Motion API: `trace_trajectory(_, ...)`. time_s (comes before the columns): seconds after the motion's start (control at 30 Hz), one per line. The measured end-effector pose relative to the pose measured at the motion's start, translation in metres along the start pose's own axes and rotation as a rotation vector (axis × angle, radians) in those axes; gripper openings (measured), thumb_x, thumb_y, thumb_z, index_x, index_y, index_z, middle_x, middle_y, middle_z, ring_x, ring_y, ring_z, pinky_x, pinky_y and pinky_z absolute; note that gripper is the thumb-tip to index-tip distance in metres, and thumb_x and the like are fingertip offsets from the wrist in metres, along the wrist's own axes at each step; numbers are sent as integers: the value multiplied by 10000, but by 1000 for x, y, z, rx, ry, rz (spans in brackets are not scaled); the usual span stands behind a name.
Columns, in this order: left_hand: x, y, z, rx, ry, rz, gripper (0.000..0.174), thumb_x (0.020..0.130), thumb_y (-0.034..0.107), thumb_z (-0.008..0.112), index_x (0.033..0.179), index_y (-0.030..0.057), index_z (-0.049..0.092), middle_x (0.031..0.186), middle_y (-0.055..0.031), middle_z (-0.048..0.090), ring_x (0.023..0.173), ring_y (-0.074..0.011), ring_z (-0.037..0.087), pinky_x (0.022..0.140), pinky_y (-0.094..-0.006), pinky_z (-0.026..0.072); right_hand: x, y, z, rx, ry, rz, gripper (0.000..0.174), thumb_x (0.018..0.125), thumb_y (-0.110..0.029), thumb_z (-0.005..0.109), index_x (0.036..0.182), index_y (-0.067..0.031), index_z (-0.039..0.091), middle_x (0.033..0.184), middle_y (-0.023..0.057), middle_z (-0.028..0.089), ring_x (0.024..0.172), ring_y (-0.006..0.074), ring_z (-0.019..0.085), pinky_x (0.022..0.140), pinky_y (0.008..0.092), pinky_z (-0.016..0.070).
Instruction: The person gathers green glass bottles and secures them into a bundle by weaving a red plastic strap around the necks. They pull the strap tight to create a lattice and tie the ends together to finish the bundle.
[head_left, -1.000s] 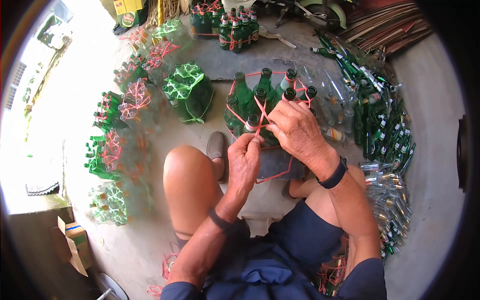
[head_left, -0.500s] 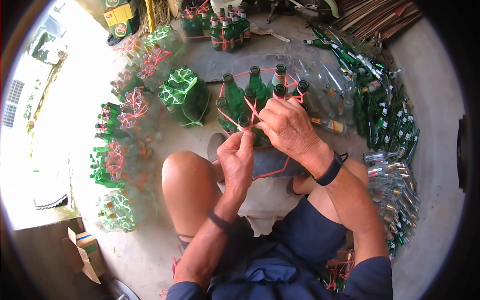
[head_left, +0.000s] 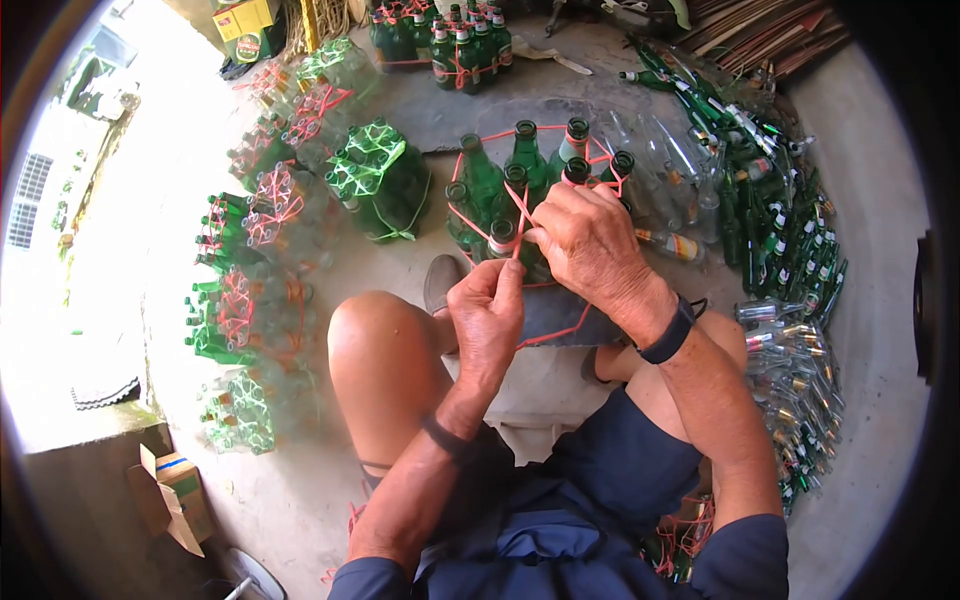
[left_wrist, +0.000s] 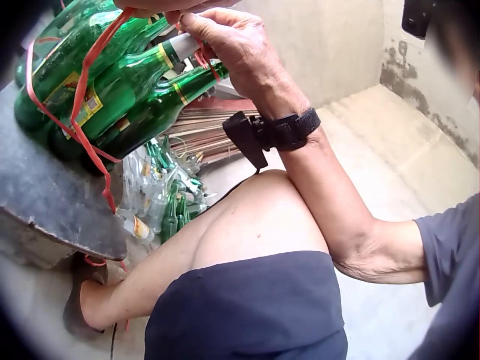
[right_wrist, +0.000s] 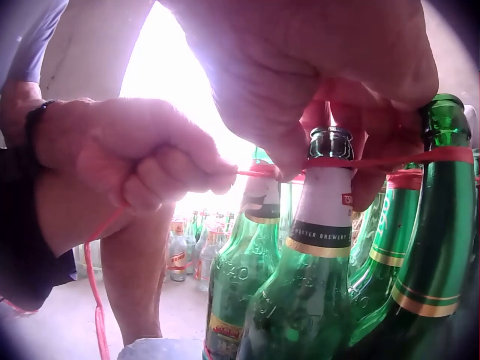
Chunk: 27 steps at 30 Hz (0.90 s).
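Note:
A cluster of green glass bottles point(head_left: 525, 150) stands upright, with red plastic string point(head_left: 522, 206) wound round and crossing between the necks. At the cluster's near side, my left hand point(head_left: 487, 312) pinches the string between thumb and curled fingers. In the right wrist view a taut length runs from this fist point(right_wrist: 150, 154) to the labelled necks, and a loose tail point(right_wrist: 97, 300) hangs below. My right hand point(head_left: 595, 240) is over the near-right bottles, its thumb and fingers pinching the string beside a neck. Its fingertips are partly hidden behind that bottle point(right_wrist: 319, 202) in the right wrist view.
The bottles stand on a dark slab point(head_left: 570, 318) between my feet. Tied bundles point(head_left: 380, 185) line the left side, and others point(head_left: 470, 55) stand at the back. Loose clear bottles point(head_left: 665, 170) and a heap of green ones point(head_left: 790, 250) lie to the right.
The head view has shifted slightly. Both hands keep their hold on the string at nearly the same place by the near bottle necks.

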<state>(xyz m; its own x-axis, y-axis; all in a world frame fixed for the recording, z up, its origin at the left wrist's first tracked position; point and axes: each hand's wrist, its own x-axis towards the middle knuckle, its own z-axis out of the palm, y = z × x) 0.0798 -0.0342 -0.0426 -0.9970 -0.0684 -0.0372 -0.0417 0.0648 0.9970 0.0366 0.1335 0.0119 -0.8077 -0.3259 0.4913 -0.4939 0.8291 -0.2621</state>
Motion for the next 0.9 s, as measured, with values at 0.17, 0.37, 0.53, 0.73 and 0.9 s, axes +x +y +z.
trace_trajectory(0.17,-4,3,-2,53,-5,29,217,1039,151,707,965,-42,772,714,80,587,655,-20,471,571,-244,371,0,0,2,-12,-9,18,135,809,-96,798,815,-75,664,842,95,617,857,318,659,749,454,455)
trace_trajectory(0.37,-7,9,-7,114,-6,71,206,1033,144,709,960,-40,766,694,63,586,656,-28,484,576,-253,389,1,0,3,-21,-11,35,138,819,-106,813,829,-77,679,850,71,619,851,292,664,745,444,454)
trace_trajectory(0.53,-7,10,-7,140,-5,108,204,1032,141,710,959,-42,763,685,55,585,652,-32,486,572,-257,392,1,1,4,-1,-3,38,107,828,-114,781,813,-92,677,856,98,636,866,327,670,755,454,454)
trace_trajectory(0.73,0,17,-15,228,-40,156,194,1036,124,708,955,-44,762,681,53,570,642,-34,466,559,-256,380,2,-1,5,-25,26,51,133,814,-138,810,811,-99,683,832,58,618,832,285,666,722,432,449)
trace_trajectory(0.9,17,41,-23,327,-137,166,207,987,107,707,866,-60,705,586,-108,504,577,-94,453,540,-346,420,1,1,11,-29,52,56,135,825,-159,802,804,-108,680,838,54,624,815,286,661,718,429,448)
